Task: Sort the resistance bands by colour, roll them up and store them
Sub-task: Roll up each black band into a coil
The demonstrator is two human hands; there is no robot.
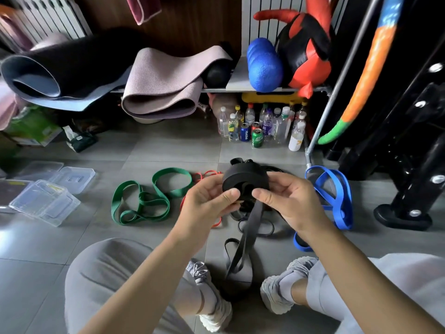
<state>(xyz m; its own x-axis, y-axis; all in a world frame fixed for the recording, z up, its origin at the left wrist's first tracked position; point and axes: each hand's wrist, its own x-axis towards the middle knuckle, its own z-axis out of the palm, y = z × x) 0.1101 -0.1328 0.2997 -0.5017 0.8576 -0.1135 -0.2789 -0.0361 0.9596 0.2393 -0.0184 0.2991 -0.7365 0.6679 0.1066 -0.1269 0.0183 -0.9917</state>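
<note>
Grey tile floor [156,150] with green bands [144,201] and blue bands [337,196] lying loose. Both hands, left [209,201] and right [286,201], pinch a half-rolled black resistance band [243,182] above it, its tail hanging down between the knees.

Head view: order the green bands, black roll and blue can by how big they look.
1. green bands, spread across the floor.
2. black roll, held nearer the camera, so its rank is unsure.
3. blue can, far back, smallest.

Single head cam, looking fwd & down at the floor [168,145] from seated height, close over knees, facing shelf [240,89].
</note>
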